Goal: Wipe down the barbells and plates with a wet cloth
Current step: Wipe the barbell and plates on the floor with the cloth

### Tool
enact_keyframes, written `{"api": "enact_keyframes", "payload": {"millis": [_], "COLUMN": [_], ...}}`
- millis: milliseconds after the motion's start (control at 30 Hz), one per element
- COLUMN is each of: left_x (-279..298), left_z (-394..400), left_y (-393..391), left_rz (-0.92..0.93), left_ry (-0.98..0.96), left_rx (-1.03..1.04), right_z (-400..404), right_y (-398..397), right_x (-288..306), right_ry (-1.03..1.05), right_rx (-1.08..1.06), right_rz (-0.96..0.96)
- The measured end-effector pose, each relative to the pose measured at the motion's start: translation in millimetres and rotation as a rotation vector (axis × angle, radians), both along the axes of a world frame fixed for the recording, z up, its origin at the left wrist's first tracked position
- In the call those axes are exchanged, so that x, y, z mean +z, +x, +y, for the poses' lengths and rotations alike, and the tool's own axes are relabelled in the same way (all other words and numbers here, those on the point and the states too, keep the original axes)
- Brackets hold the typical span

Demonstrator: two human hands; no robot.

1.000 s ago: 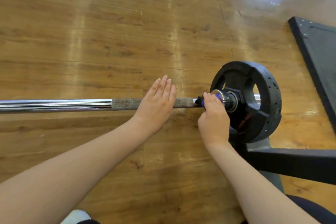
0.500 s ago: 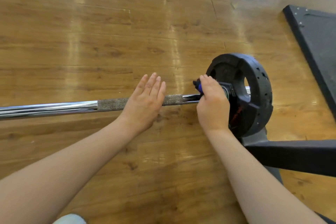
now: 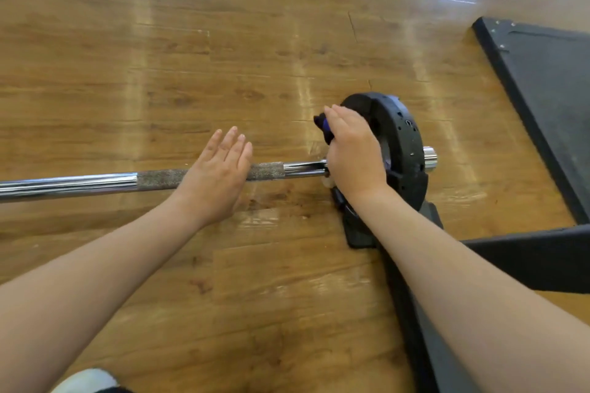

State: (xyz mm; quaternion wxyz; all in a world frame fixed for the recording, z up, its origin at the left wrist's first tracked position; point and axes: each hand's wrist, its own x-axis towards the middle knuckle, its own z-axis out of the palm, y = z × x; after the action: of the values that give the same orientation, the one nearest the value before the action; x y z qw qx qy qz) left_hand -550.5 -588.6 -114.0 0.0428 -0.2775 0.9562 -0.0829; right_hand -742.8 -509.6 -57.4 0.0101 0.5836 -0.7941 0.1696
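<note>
Chrome steel barbell [image 3: 79,184] runs from the left edge to right of centre, carrying a black round rubber weight plate [image 3: 403,140]. Left hand [image 3: 217,175] lies flat on its knurled section, fingers straight and together. Right hand [image 3: 352,155] presses a dark blue cloth [image 3: 323,126] against the plate's inner face.

— What was hidden?

— The right hand [image 3: 352,156] covered most of the cloth [image 3: 322,128]; only a dark and blue edge showed past the fingers. It also covered the bar [image 3: 73,183] where it met the plate [image 3: 407,143], and much of the plate's near face.

— And the bar?

— It ran off the left edge. The left hand [image 3: 214,179] hid a stretch of the rough grip.

— Anything else?

— The black frame [image 3: 526,262] and the mat [image 3: 549,80] were cut off at the right, and the right forearm hid part of the frame.
</note>
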Motion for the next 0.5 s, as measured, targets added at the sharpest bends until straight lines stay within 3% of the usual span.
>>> {"api": "enact_keyframes", "payload": {"millis": [67, 267, 333, 500], "left_x": [3, 17, 31, 57], "left_z": [2, 9, 13, 9], "left_y": [0, -5, -10, -22], "left_rz": [-0.068, -0.25, -0.403, -0.568], "left_ry": [0.01, -0.104, -0.061, -0.026], "left_rx": [0.026, 0.053, 0.113, 0.099], "right_z": [11, 52, 45, 35], "right_y": [4, 9, 8, 7], "right_x": [-7, -20, -15, -6], "right_ry": [0.127, 0.19, 0.234, 0.289], "right_rx": [0.008, -0.056, -0.06, -0.102], "right_rz": [-0.06, -0.218, -0.276, -0.384]}}
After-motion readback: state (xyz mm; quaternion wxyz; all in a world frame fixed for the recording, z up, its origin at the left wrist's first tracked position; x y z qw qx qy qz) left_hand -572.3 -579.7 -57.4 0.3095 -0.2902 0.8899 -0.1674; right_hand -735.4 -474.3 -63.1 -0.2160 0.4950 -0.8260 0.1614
